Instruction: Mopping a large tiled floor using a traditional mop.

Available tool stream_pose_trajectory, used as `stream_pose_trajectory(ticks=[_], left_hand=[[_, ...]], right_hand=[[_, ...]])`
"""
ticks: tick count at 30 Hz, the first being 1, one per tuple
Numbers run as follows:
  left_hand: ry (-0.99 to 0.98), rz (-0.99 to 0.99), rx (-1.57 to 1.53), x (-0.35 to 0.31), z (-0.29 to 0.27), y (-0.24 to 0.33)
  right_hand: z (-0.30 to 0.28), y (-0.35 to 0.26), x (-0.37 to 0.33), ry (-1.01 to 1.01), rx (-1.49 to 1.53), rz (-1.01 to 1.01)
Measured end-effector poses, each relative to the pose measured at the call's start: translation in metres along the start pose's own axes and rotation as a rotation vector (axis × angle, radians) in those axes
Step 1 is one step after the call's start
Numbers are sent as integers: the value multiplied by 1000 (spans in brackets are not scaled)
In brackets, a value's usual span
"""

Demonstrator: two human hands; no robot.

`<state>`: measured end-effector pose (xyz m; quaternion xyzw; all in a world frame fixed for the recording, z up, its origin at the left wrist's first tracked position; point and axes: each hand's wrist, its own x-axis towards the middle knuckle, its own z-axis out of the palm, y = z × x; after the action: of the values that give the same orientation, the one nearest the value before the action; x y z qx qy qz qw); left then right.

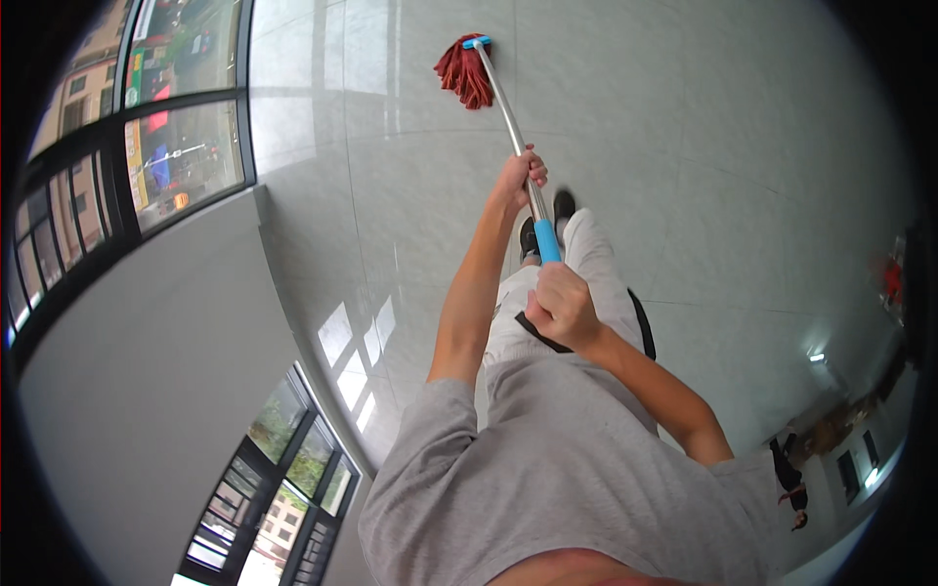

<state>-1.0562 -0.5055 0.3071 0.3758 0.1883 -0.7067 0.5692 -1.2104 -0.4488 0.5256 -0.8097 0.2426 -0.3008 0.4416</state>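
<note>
Left hand [525, 176] and right hand [567, 303] are gripping the red-headed mop [467, 74]; glossy floor tiles [752, 205], if wet, could be making shoes [564, 205] slip.

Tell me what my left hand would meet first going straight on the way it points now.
Beyond the mop pole in its grip, your left hand would probably meet the tiled floor first, right of the red mop head. The line looks free until then, though depth is hard to judge.
</note>
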Motion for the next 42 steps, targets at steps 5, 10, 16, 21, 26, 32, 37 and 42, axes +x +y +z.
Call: stream_pose_trajectory(ticks=[5, 10, 16, 21, 26, 32, 37, 42], left_hand=[[-1, -86, 59, 128, 127, 106], [-75, -140, -48, 231, 212, 179], [-4, -152, 77, 342, 337, 278], [-46, -175, 126, 463, 439, 395], [-48, -173, 135, 604, 529, 546], [58, -107, 248, 859, 648, 879], [107, -155, 225, 981, 714, 910], [71, -218, 259, 1128, 869, 1057]], right_hand=[[-76, 82, 168, 70, 38, 19], [-153, 137, 293, 88, -32, 60], [-217, 232, 439, 99, -49, -2], [-269, 314, 599, 105, -50, 8], [-306, 413, 814, 28, -40, 44], [-284, 616, 1179, 143, -10, -46], [-357, 702, 1285, 75, -20, 43], [-435, 801, 1493, 116, -37, 40]])
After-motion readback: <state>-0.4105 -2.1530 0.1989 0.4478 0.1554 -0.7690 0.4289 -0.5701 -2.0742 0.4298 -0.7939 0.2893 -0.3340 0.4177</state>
